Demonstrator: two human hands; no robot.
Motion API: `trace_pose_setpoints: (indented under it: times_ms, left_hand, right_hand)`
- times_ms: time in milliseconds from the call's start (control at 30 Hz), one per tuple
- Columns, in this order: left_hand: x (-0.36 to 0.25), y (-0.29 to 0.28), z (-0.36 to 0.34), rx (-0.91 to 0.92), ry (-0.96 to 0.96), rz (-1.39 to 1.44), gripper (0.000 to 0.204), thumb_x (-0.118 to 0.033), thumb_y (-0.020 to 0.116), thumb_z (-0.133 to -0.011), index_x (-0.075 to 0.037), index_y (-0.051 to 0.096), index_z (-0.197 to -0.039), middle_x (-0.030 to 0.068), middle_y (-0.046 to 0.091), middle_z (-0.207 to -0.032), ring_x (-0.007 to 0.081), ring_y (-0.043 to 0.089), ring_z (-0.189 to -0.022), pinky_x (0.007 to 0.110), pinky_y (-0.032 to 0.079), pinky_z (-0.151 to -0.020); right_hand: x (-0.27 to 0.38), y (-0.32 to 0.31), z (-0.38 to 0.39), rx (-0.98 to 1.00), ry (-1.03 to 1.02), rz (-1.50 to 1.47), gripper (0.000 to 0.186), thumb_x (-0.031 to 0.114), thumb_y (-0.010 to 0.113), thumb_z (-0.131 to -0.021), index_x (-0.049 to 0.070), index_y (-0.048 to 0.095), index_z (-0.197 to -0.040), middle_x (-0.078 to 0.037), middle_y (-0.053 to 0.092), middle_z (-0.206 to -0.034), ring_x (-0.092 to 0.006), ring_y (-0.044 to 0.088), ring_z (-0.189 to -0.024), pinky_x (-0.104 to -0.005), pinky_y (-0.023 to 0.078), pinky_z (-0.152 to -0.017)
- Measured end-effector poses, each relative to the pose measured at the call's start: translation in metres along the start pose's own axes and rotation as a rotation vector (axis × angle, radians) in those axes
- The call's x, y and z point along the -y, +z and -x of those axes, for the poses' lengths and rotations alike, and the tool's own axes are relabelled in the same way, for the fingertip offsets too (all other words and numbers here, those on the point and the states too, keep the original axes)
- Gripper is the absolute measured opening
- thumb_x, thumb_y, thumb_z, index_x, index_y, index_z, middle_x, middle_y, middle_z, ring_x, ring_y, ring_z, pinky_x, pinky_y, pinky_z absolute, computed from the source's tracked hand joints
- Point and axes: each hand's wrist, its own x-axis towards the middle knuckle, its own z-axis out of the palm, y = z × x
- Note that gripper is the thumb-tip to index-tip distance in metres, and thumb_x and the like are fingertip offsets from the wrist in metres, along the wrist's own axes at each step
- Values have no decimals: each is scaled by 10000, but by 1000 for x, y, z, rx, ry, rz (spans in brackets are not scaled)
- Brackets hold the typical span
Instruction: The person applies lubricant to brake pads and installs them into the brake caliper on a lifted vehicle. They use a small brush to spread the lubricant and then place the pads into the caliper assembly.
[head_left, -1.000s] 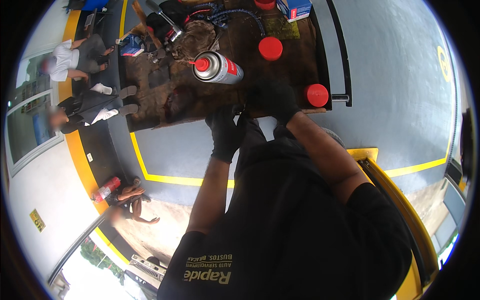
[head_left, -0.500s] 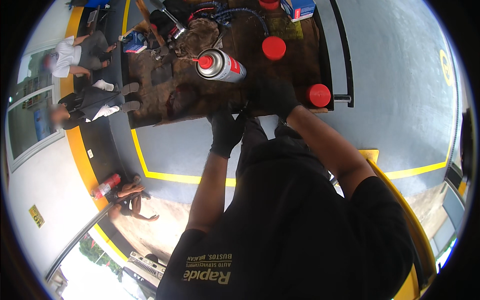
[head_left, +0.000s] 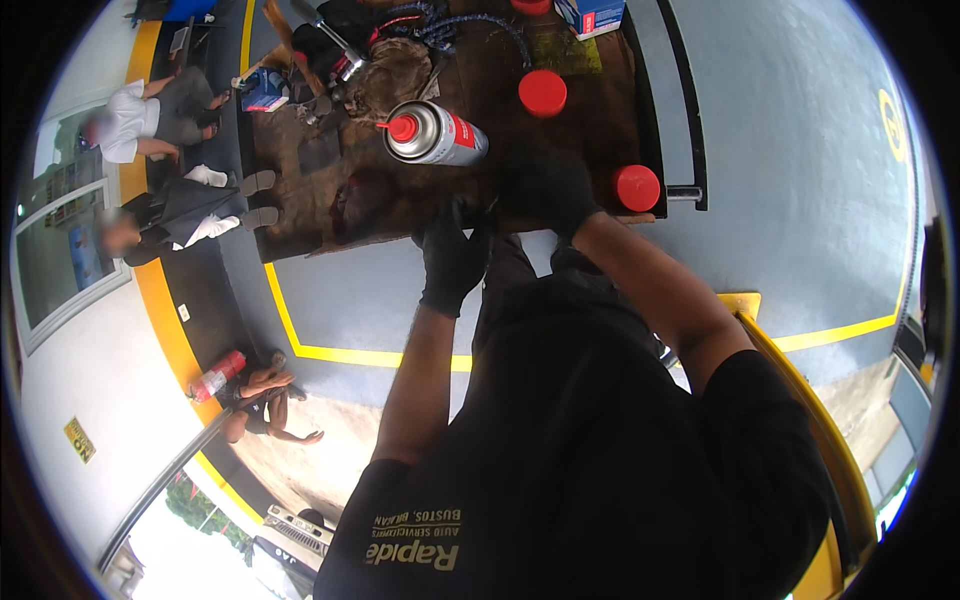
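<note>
Both my hands wear black gloves over the near edge of a dark brown workbench (head_left: 300, 215). My left hand (head_left: 453, 258) is closed, its thumb and fingers bent toward each other around something small and dark that I cannot make out. Just right of it and slightly farther off is my right hand (head_left: 560, 195); its fingers blend into the dark bench top, so their grip is hidden. Beyond the hands stands a silver spray can (head_left: 440, 138) with a red nozzle. A round red cap (head_left: 636, 188) sits right of my right hand, and another red cap (head_left: 542, 93) lies farther back.
A brown rag (head_left: 390, 75), a ratchet-like metal tool (head_left: 345, 60), blue braided cord (head_left: 480, 22) and small boxes (head_left: 592, 15) crowd the bench's far side. A metal rail (head_left: 690, 120) runs along its right. Several people sit at left near a red fire extinguisher (head_left: 217, 376).
The view has shifted slightly, so the can and caps appear a little to the left. Both hands stay nearly in place, with small finger movements.
</note>
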Motion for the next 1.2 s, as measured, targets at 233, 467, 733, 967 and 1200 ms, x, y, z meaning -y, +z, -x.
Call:
trace_pose_setpoints:
  times_ms: [233, 467, 733, 967, 1200]
  left_hand:
    - [8, 5, -1, 0, 54, 17, 260, -257, 767, -930, -84, 701, -1112, 91, 758, -1017, 319, 696, -1020, 504, 426, -959]
    - [7, 5, 0, -32, 112, -52, 327, -272, 836, -879, -72, 699, -1099, 99, 742, -1037, 322, 669, -1068, 499, 435, -936]
    - [19, 15, 5, -114, 200, -90, 265, -243, 791, -896, -101, 697, -1098, 116, 687, -1040, 359, 624, -1081, 493, 415, -908]
    - [22, 18, 8, -175, 250, -136, 225, -217, 778, -896, -114, 691, -1076, 90, 690, -1037, 345, 623, -1056, 490, 400, -922]
    - [22, 18, 7, -149, 224, -146, 219, -220, 774, -910, -118, 694, -1086, 76, 703, -1040, 332, 630, -1077, 494, 394, -944]
  right_hand:
    - [-23, 38, 5, -136, -44, 92, 619, 542, 894, -678, 149, 713, -1120, -114, 746, -985, -322, 766, -902, -445, 614, -721]
    - [-27, 41, 1, -58, 14, 79, 573, 546, 883, -687, 135, 735, -1057, -110, 754, -932, -322, 776, -852, -459, 611, -701]
    - [-13, 45, 8, 51, 70, -22, 501, 427, 871, -741, 113, 754, -1114, -149, 756, -1032, -370, 754, -955, -484, 610, -794]
    - [-13, 26, 5, -31, -91, -1, 598, 518, 873, -717, 136, 755, -1161, -120, 756, -989, -365, 754, -902, -482, 611, -795]
    - [-13, 32, 4, -40, 24, 139, 588, 577, 867, -741, 142, 758, -1120, -121, 758, -973, -332, 762, -899, -456, 612, -753]
